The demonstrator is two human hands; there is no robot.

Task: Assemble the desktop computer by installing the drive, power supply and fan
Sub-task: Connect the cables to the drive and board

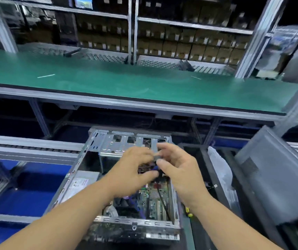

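Observation:
An open metal computer case [108,139] lies below me with its green motherboard [153,201] showing. A grey power supply [80,183] sits in the case's left side. Both hands meet above the drive cage. My right hand [179,170] pinches a small grey connector [157,157] between thumb and fingers. My left hand [132,170] has its fingers curled at the same connector and the dark cables [144,170] under it; the blur hides exactly what it grips.
A long green bench [126,83] runs across behind the case, with shelves of brown boxes [189,47] beyond. A grey case side panel [274,177] leans at the right, next to white plastic wrapping [220,170]. Blue bins [27,192] lie at the left.

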